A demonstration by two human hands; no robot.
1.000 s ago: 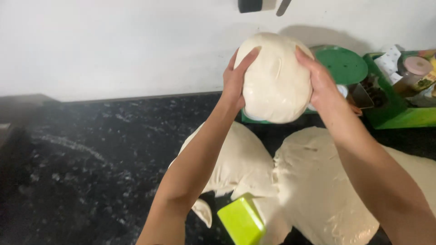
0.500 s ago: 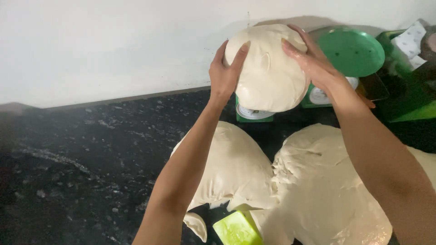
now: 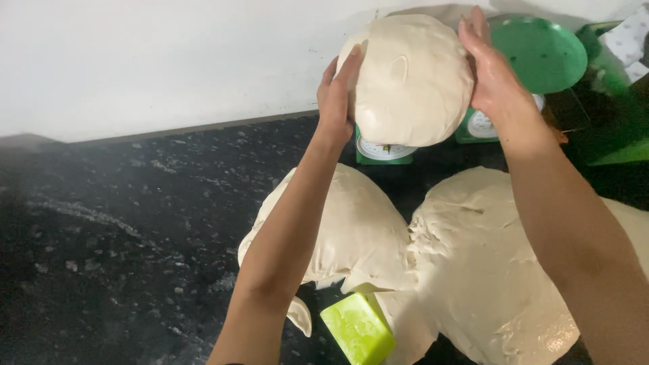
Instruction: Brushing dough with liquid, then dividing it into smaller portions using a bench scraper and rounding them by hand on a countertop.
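While dough ball (image 3: 412, 81) is cupped between left hand (image 3: 336, 94) and right hand (image 3: 492, 74) over scale (image 3: 382, 151), large dough mass (image 3: 473, 270) is left undivided on counter (image 3: 122, 230).

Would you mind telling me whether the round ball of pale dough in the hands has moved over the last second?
Yes. The round ball of pale dough has shifted left, off the green scale pan, and now covers the nearer green dial scale.
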